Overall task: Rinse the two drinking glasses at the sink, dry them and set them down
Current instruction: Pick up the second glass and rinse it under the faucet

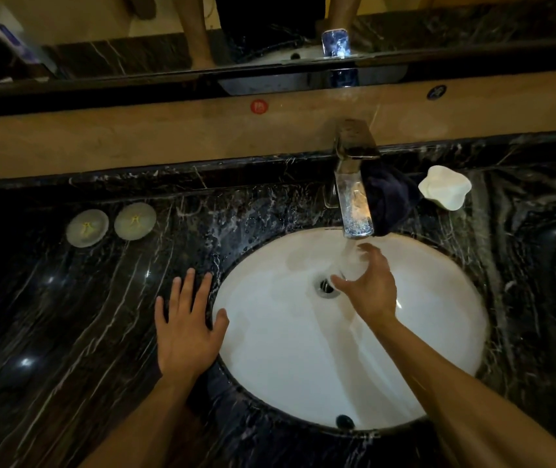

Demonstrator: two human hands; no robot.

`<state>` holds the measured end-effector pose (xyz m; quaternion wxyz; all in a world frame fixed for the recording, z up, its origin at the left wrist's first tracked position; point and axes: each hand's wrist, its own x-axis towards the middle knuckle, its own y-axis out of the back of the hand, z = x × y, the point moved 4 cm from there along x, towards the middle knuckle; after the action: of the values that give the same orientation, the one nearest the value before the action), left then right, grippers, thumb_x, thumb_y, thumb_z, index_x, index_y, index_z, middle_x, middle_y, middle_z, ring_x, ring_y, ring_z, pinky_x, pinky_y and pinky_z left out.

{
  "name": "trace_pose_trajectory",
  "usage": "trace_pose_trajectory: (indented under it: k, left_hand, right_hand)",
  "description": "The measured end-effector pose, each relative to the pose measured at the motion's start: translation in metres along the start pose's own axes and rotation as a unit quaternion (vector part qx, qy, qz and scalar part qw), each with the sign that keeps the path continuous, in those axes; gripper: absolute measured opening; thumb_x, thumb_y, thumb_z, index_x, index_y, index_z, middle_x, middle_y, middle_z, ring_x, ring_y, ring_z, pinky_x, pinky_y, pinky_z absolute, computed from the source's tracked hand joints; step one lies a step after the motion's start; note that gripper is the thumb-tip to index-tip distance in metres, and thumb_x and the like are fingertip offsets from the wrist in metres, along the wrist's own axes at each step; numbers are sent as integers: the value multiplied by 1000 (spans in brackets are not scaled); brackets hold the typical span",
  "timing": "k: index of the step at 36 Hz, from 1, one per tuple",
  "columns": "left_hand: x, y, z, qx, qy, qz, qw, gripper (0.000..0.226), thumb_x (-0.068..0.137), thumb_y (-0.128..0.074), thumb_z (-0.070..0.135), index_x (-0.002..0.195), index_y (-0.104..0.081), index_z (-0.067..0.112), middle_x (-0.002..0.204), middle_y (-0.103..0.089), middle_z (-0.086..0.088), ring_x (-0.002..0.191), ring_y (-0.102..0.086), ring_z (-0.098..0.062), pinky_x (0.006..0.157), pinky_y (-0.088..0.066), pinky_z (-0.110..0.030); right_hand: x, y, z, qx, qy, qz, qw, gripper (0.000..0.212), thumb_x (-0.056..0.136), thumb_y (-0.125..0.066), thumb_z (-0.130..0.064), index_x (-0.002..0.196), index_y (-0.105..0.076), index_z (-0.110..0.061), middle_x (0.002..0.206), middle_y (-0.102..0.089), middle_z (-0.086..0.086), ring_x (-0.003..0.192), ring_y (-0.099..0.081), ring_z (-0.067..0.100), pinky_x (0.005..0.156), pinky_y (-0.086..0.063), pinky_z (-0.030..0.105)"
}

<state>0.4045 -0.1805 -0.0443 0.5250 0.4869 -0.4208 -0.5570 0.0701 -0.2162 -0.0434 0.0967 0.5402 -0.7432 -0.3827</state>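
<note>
Rinsing is the step we are judging to be in hand: our right hand (368,285) is holding a clear drinking glass (351,261) under the running stream from the faucet (354,197), fingers and thumb curling around its sides, right above the drain (325,287) of the white sink (438,298). The glass is hard to make out against the water (it is nearly transparent, so we cannot tell its exact tilt or how full it is). Our left hand (187,327) is lying flat and spread on the dark marble counter (67,315) just beside the basin's left rim, holding nothing.

We are seeing only one glass with any certainty; a faint curved shape at the far right edge of the counter may be the second, but we cannot tell.

To do this well, we are thinking the glass should be turning slowly under the stream so water is reaching the whole inside and the rim, while staying low over the basin to limit splashing onto the counter. A wet glass is likely slippery, so a full wrap is safer than a fingertip pinch. A dark cloth (388,197) is lying just beside the faucet, close at hand for drying, and a white soap dish (445,187) is sitting to its right.
</note>
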Motion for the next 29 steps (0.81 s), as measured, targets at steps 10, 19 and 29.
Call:
trace_pose_trajectory:
  k: [10, 19, 29]
  left_hand:
    - [0, 1, 0, -2, -4, 2, 1000, 72, 90, -27, 59, 155, -27, 28, 165, -14, 0, 152, -8, -22, 120, -9, -57]
    - [1, -1, 0, 3, -4, 0, 1000, 71, 90, -28, 59, 155, -25, 30, 165, -13, 1, 153, -7, -21, 120, -9, -56]
    - [2, 0, 0, 0, 2, -2, 1000, 73, 89, -27, 59, 155, -24, 31, 165, -13, 1, 152, -6, -21, 121, -8, -56]
  right_hand:
    - [2, 1, -8, -36, 7, -53, 998, 82, 66, -89, -31, 135, -45, -22, 131, -56, 3, 112, -56, 24, 82, -42, 28]
    - [4, -1, -12, -73, 10, -99, 992, 85, 64, -89, -39, 135, -46, -21, 128, -59, 4, 110, -58, 27, 88, -47, 36]
    - [7, 4, -11, -86, 14, -109, 990, 85, 63, -90, -37, 135, -46, -22, 129, -60, 3, 111, -58, 26, 87, -47, 35]
